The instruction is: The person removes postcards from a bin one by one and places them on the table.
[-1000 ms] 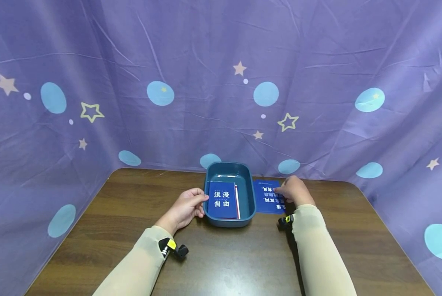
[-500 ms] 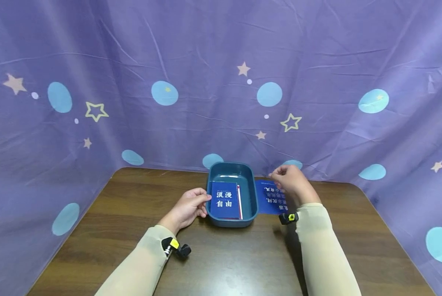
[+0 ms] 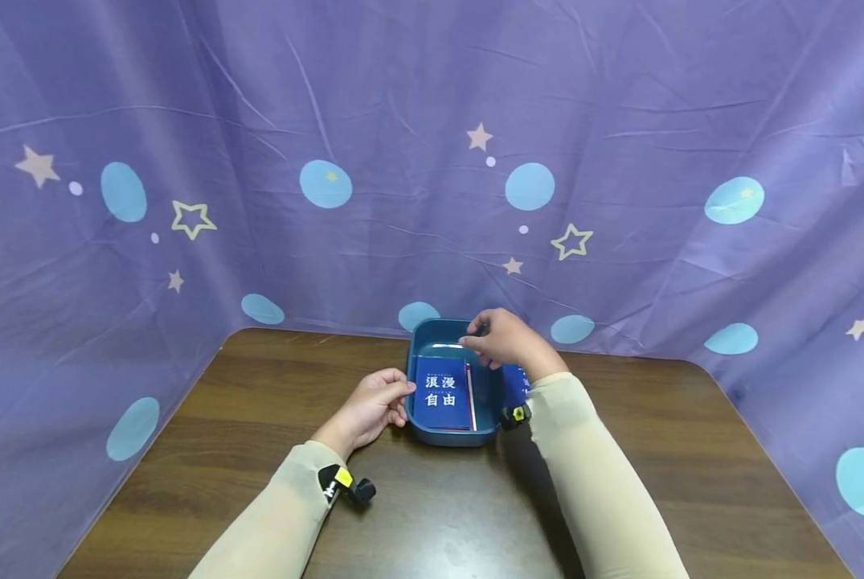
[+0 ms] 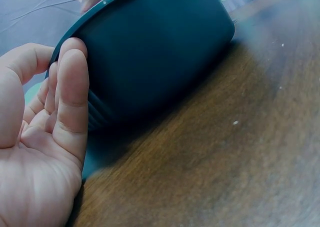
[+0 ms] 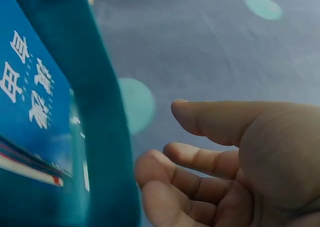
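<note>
A dark teal plastic basin (image 3: 446, 439) stands on the table. My left hand (image 3: 369, 408) holds its left rim, thumb at the rim and fingers against the outer wall in the left wrist view (image 4: 50, 122). Inside lies a blue card or booklet (image 3: 442, 406) with white characters, on top of other flat pieces with white and red edges. Over the basin's far right part is my right hand (image 3: 507, 338). Its fingers (image 5: 210, 119) are loosely bent, thumb and forefinger apart, with nothing between them in the right wrist view.
A blue sheet (image 3: 516, 382) with white characters lies on the table right of the basin, mostly hidden by the right hand and forearm. The wooden table (image 3: 258, 402) meets a purple curtain (image 3: 374, 257) at the back, close behind the basin.
My right hand has lifted off the blue sheet on the right and moved left to above the basin. The left hand keeps its hold on the rim.
</note>
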Demonstrator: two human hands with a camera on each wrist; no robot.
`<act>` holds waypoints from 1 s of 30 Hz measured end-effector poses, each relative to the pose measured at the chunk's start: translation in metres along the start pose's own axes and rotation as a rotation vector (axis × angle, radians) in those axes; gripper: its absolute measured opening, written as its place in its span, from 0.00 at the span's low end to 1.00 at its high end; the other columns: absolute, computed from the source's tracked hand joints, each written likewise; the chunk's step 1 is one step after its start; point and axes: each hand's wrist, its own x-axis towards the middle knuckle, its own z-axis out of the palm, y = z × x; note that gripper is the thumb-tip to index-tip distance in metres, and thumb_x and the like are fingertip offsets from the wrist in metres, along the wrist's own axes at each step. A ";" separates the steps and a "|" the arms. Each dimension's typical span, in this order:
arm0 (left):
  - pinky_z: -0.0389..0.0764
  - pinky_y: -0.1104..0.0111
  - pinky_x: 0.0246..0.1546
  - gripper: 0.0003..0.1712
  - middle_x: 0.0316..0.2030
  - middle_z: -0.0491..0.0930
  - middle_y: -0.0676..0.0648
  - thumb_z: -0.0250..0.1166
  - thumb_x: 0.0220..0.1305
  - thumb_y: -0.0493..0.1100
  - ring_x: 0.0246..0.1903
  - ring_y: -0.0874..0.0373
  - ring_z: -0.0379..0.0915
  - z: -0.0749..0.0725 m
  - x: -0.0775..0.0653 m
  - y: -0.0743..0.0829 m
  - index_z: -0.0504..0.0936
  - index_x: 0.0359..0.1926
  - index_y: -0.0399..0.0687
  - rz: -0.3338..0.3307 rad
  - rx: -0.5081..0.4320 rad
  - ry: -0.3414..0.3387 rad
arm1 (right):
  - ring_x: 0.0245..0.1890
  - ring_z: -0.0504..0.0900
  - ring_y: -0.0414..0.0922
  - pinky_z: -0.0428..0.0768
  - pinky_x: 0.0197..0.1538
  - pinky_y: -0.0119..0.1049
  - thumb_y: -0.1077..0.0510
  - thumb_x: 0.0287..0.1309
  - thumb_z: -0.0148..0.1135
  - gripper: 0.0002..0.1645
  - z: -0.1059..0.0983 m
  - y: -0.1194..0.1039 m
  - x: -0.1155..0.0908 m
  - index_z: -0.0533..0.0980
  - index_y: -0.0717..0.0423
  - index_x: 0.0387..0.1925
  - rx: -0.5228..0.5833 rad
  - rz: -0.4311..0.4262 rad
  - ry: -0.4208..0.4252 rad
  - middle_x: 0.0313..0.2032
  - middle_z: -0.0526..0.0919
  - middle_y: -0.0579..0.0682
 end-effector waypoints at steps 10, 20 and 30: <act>0.83 0.75 0.14 0.07 0.19 0.74 0.52 0.64 0.72 0.34 0.14 0.62 0.77 -0.001 0.000 0.001 0.77 0.35 0.45 -0.005 -0.009 -0.016 | 0.31 0.93 0.55 0.95 0.34 0.48 0.46 0.63 0.77 0.38 0.040 -0.015 0.042 0.75 0.66 0.63 -0.218 0.167 -0.131 0.38 0.90 0.63; 0.83 0.75 0.15 0.08 0.19 0.75 0.53 0.65 0.72 0.34 0.14 0.62 0.77 -0.003 0.000 -0.001 0.78 0.34 0.46 -0.009 -0.008 -0.010 | 0.31 0.91 0.51 0.91 0.28 0.40 0.37 0.52 0.83 0.56 0.058 -0.015 0.048 0.70 0.62 0.72 -0.436 0.251 -0.193 0.52 0.87 0.62; 0.82 0.75 0.14 0.07 0.18 0.75 0.52 0.64 0.72 0.34 0.14 0.62 0.77 -0.001 0.000 0.000 0.77 0.34 0.45 0.000 -0.007 -0.006 | 0.28 0.92 0.51 0.88 0.24 0.37 0.48 0.50 0.87 0.33 0.053 -0.015 0.041 0.81 0.64 0.49 -0.407 0.226 -0.111 0.32 0.89 0.58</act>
